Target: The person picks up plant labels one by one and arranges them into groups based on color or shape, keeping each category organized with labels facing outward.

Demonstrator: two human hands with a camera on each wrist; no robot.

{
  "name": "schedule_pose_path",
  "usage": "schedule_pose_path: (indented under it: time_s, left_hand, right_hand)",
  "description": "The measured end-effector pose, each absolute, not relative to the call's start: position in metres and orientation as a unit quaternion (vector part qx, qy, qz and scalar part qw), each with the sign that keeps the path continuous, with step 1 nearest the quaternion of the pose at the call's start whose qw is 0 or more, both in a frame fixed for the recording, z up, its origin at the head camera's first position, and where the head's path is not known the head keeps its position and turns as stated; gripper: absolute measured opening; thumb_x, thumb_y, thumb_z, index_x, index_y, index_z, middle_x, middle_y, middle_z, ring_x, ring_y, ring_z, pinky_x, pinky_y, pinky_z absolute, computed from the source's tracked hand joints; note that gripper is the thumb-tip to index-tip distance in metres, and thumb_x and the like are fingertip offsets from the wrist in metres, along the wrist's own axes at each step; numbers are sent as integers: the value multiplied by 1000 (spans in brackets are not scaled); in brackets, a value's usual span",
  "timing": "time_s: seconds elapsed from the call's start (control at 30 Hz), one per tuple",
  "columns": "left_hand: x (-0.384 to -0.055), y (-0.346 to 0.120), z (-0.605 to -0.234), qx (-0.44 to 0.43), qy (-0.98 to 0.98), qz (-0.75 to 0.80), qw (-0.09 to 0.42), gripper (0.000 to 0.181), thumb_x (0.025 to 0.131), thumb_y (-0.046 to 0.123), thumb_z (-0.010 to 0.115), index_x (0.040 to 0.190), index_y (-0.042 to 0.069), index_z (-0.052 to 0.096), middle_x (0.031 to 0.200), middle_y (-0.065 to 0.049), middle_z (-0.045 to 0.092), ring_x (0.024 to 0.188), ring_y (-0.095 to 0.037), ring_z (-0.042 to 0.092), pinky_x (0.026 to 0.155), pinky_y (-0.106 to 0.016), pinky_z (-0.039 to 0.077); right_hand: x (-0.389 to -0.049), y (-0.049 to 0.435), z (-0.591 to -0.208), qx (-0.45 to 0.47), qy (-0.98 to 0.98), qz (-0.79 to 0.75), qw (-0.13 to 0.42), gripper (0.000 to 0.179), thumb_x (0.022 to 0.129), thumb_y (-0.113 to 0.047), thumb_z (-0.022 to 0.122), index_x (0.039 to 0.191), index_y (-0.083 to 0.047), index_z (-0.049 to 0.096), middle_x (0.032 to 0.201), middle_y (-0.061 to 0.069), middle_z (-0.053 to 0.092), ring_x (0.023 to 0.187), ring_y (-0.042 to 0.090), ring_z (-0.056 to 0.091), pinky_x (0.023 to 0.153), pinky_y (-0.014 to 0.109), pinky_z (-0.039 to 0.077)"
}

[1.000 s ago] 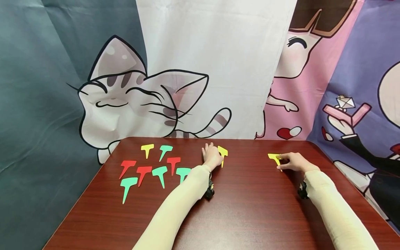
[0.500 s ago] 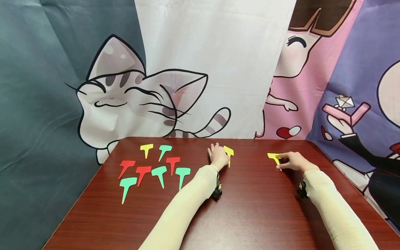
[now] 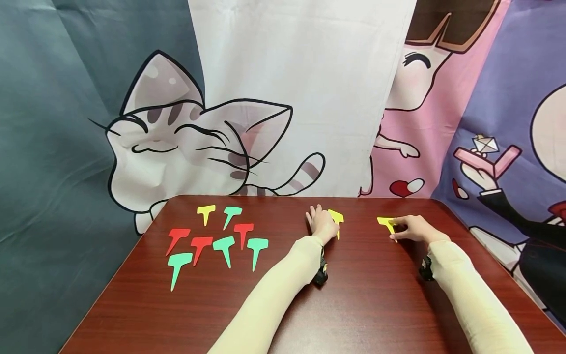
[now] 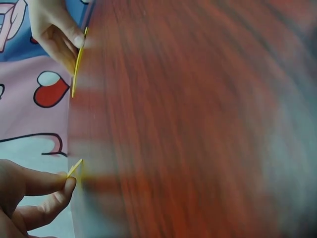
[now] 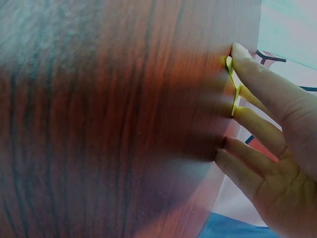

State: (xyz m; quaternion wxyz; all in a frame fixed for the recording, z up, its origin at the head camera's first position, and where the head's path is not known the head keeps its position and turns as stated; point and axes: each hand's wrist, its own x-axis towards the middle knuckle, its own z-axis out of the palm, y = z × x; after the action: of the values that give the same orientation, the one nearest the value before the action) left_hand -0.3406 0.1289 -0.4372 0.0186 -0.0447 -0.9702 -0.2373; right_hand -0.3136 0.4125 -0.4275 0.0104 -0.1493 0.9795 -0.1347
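Note:
In the head view my left hand (image 3: 322,226) pinches a yellow T-shaped plant label (image 3: 336,216) over the far middle of the table. The left wrist view shows this label (image 4: 75,167) nearly edge-on between thumb and finger. Farther right, my right hand (image 3: 415,229) holds another yellow plant label (image 3: 384,221), its stem partly behind the fingers. From the right wrist, that label (image 5: 235,94) is a thin strip between the thumb and fingertips, close to the tabletop.
Several more plant labels lie on the left of the brown table (image 3: 146,314): a yellow label (image 3: 206,211), red labels such as one (image 3: 179,235) at the left, and green labels such as one (image 3: 179,263) nearest me. A printed cloth (image 3: 345,98) hangs behind.
My left hand has moved to the right with its yellow plant label, toward the right hand, uncovering a green label. The right hand has stayed nearly still with its label.

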Motion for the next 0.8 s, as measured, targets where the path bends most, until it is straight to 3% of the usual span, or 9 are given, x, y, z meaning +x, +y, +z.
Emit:
schedule_pose_path:
  time_s: [0.3, 0.8]
  left_hand:
    - [-337, 149, -442, -36, -970, -241, 20, 21, 78, 27, 71, 91, 10, 73, 149, -8, 39, 144, -31, 23, 116, -48, 20]
    - [-329, 175, -444, -38, -970, -238, 19, 24, 76, 27, 71, 94, 12, 73, 150, -9, 37, 144, -31, 21, 117, -48, 18]
  right_hand:
    - [-313, 413, -427, -151, 979, -134, 8, 61, 76, -37, 77, 119, 4, 63, 108, 23, 67, 91, 34, 59, 83, 53, 48]
    - [-316, 413, -430, -138, 980, -141, 22, 62, 76, -38, 77, 121, 3, 62, 111, 23, 66, 91, 33, 58, 85, 54, 48]
